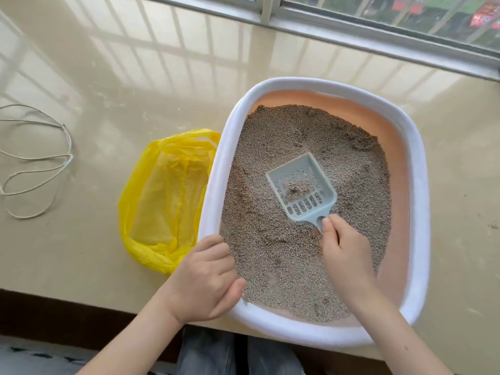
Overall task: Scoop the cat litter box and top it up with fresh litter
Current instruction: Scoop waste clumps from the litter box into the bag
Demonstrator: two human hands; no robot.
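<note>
On the counter | my left hand (205, 277) grips the litter box (216, 185) rim to steady it | right hand (343, 247) clasps scoop (303, 185) handle, sifting | yellow bag (162, 198) beside for clumps

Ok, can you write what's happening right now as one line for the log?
step: scooping | right hand: holds scoop, small clump in it | left hand: grips litter box rim | yellow bag: open beside box

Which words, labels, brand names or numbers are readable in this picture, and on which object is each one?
None can be read.
Red signs outside the window: some marks, too blurred to read.
Litter box, scoop, yellow bag: no print visible.
</note>
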